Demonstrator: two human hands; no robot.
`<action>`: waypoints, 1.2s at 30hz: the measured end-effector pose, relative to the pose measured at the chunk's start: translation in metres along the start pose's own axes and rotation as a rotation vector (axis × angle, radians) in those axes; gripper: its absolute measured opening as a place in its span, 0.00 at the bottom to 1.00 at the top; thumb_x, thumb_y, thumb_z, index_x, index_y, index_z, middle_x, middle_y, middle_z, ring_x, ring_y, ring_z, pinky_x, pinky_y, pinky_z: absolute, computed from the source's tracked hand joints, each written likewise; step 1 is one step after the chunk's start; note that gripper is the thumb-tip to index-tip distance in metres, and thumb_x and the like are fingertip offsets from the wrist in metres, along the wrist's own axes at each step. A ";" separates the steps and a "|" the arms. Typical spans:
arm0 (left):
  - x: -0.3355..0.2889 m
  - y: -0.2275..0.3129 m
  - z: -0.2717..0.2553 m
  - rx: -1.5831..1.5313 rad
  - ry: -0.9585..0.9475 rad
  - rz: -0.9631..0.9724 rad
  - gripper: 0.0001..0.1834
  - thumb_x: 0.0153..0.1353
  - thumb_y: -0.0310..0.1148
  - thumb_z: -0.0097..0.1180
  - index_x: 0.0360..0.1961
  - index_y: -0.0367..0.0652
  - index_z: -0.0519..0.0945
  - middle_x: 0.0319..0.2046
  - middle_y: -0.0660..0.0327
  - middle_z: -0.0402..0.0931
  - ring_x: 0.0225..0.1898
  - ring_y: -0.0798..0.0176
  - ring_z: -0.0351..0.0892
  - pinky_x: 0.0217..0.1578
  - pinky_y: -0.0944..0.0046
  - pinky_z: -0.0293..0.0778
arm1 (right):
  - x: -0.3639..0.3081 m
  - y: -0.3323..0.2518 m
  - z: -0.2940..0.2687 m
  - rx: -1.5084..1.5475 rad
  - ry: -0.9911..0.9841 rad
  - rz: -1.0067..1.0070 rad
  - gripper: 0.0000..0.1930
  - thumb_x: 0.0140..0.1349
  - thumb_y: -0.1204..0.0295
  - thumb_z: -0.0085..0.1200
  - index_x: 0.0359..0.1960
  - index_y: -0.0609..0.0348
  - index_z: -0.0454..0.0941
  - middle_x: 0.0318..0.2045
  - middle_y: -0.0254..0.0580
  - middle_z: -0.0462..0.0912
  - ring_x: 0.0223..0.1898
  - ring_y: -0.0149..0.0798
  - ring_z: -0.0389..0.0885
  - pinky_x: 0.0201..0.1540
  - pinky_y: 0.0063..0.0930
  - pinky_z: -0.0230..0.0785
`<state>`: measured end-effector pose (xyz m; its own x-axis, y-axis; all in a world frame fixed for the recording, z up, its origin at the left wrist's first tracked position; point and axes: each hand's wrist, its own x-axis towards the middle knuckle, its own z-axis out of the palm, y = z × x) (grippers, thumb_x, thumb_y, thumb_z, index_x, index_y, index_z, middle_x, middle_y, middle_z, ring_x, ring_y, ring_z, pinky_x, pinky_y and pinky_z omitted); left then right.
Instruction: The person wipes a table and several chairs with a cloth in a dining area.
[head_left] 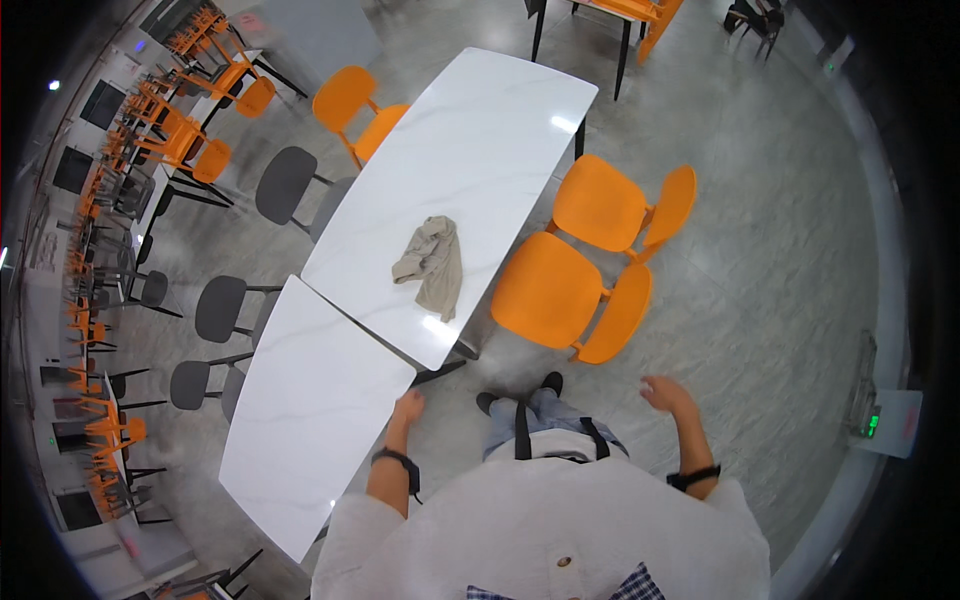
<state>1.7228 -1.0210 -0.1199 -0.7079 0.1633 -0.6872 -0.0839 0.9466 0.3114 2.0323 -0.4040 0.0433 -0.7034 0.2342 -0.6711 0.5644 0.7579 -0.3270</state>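
A crumpled beige cloth lies on the far white marble-patterned table, toward its near end. My left hand is beside the right corner of the nearer white table; its fingers are mostly hidden, and I cannot tell whether it touches the edge. Out to the right, over the floor, my right hand hangs with loosely bent fingers partly apart and nothing in it. Neither hand is at the cloth. Each wrist wears a black band.
Two orange chairs stand along the far table's right side. Grey chairs and an orange chair line the left. A narrow gap separates the two tables. Many more tables and chairs fill the far left; a white box with a green display is at right.
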 end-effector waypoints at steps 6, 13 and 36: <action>0.098 0.176 -0.074 0.186 0.353 0.186 0.35 0.65 0.52 0.62 0.68 0.47 0.71 0.61 0.42 0.74 0.65 0.38 0.72 0.62 0.38 0.70 | -0.088 0.097 0.131 0.261 0.157 0.404 0.18 0.70 0.61 0.54 0.51 0.62 0.85 0.47 0.59 0.88 0.48 0.61 0.86 0.53 0.48 0.79; 0.228 0.308 -0.123 0.281 0.674 0.246 0.47 0.66 0.59 0.59 0.81 0.53 0.60 0.81 0.49 0.51 0.79 0.34 0.51 0.73 0.31 0.52 | -0.208 0.082 0.252 1.144 0.013 1.041 0.14 0.78 0.68 0.46 0.47 0.63 0.82 0.35 0.46 0.86 0.31 0.39 0.86 0.30 0.36 0.80; 0.511 0.672 -0.144 0.355 0.825 1.029 0.25 0.69 0.45 0.54 0.64 0.53 0.81 0.69 0.63 0.76 0.70 0.50 0.72 0.72 0.39 0.57 | -0.283 -0.234 0.222 1.921 0.070 1.352 0.20 0.81 0.60 0.47 0.62 0.60 0.81 0.47 0.44 0.88 0.40 0.45 0.91 0.42 0.38 0.84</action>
<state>1.2038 -0.3415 -0.1673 -0.5604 0.7372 0.3775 0.8245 0.5396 0.1702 2.1952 -0.7831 0.1627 0.2855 -0.0308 -0.9579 0.1270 -0.9895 0.0697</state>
